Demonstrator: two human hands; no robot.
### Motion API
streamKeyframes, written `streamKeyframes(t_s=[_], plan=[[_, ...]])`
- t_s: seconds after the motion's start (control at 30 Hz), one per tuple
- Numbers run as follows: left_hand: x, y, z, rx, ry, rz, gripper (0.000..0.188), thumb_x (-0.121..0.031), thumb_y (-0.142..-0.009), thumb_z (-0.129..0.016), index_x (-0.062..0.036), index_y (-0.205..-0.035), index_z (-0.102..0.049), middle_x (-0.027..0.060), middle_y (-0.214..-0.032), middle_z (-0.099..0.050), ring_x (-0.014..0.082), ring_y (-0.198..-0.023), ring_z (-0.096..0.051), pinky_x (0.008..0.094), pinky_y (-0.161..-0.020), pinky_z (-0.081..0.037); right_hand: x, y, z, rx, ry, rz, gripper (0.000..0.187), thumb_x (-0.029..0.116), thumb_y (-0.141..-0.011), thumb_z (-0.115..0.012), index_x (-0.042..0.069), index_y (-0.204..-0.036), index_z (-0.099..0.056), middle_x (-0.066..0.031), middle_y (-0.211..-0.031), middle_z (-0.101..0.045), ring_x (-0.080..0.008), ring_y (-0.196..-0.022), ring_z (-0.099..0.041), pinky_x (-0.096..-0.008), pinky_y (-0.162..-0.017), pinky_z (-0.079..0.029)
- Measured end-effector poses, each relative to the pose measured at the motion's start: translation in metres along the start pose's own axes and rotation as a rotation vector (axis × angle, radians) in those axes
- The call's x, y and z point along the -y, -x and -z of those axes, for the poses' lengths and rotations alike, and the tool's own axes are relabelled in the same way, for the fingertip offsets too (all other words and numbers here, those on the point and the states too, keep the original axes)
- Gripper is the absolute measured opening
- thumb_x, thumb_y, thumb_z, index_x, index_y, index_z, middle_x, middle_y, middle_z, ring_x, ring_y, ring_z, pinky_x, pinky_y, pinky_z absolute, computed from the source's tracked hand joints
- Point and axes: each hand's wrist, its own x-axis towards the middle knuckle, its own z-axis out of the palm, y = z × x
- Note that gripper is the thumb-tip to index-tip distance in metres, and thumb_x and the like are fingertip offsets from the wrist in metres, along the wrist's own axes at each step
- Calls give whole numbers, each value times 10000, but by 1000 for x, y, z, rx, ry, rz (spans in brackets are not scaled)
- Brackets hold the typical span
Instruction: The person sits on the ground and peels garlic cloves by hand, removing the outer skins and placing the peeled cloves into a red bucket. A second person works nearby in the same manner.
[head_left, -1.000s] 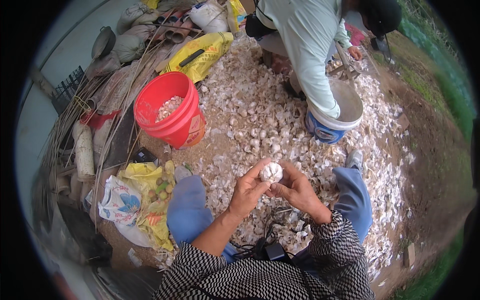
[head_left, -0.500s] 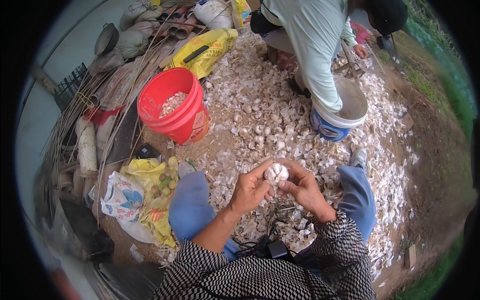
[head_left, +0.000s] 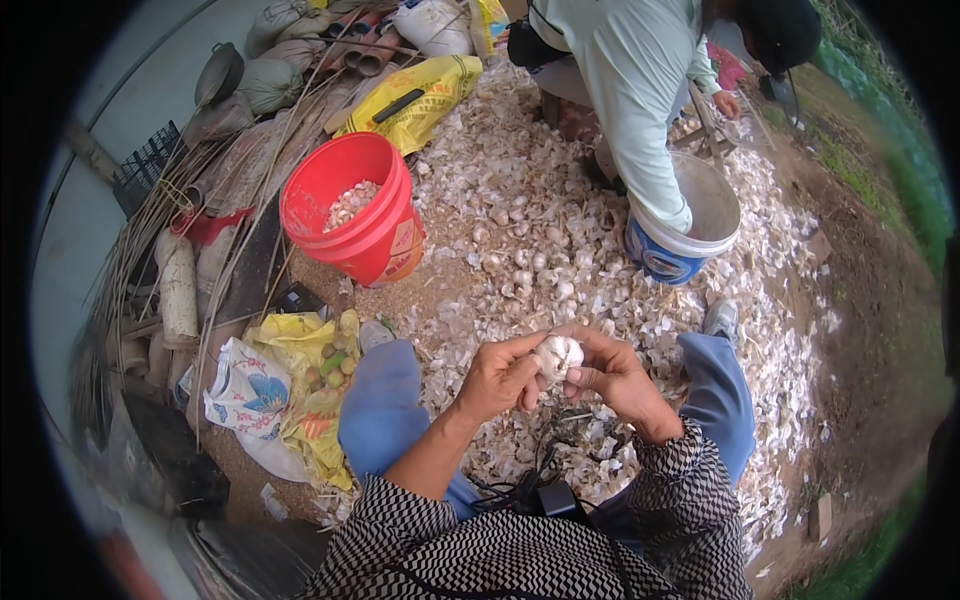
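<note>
Between my two hands, above the ground in front of my knees, is a white garlic bulb (head_left: 559, 355). My left hand (head_left: 497, 378) grips its left side, the thumb and fingers bent against it. From the other side my right hand (head_left: 617, 380) closes on the same bulb, its thumb low on the front. The far fingers of both hands are partly hidden behind the bulb. Below and beyond them, whole garlic bulbs (head_left: 540, 262) lie among a thick spread of papery garlic skins (head_left: 480, 190).
A red bucket (head_left: 408, 215) with loose cloves stands ahead on the left. Ahead on the right, a co-worker (head_left: 635, 90) reaches into a white and blue bucket (head_left: 660, 262). Yellow bags (head_left: 425, 95), one holding round fruit (head_left: 335, 368), and a pile of poles and sacks (head_left: 235, 165) line the left.
The garlic bulb has turned a little in my fingers and sits slightly further right. Both hands keep hold of it. The co-worker's arm stays in the bucket.
</note>
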Motion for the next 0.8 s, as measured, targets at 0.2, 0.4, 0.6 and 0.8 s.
streamKeyframes(t_s=[0.2,0.4,0.6,0.8], plan=[[6,-3,1,-85,78,25,295,-23,-868,-452,90,-1133,-511,126,-704,-615,92,-435,-522,211,-390,-443,6,3,-2,18,-262,-71,436,-11,-805,-572,52,-1224,-467,-52,-892,-589,-94,-670,-553,-225,-601,-481],[-1,-6,-5,-42,-156,-138,328,-132,-874,-522,53,-1145,-526,62,-671,-604,71,-508,-548,197,-447,-464,-10,-4,-1,-80,231,120,429,-43,-817,-524,62,-1229,-465,-48,-964,-560,-89,-675,-541,-228,-613,-476],[-3,-4,5,57,-174,14,340,-168,-877,-536,38,-1147,-532,51,-653,-604,65,-524,-566,187,-454,-462,-2,-1,-2,-33,224,-20,438,-20,-815,-524,71,-1239,-458,-46,-881,-583,-90,-659,-542,-231,-593,-474],[4,-1,8,12,-8,14,293,-121,-887,-508,51,-1123,-535,67,-655,-608,76,-509,-571,190,-439,-465,5,1,-1,-19,-99,-105,432,-35,-809,-545,30,-1224,-444,-33,-879,-587,-84,-659,-536,-218,-598,-464]])
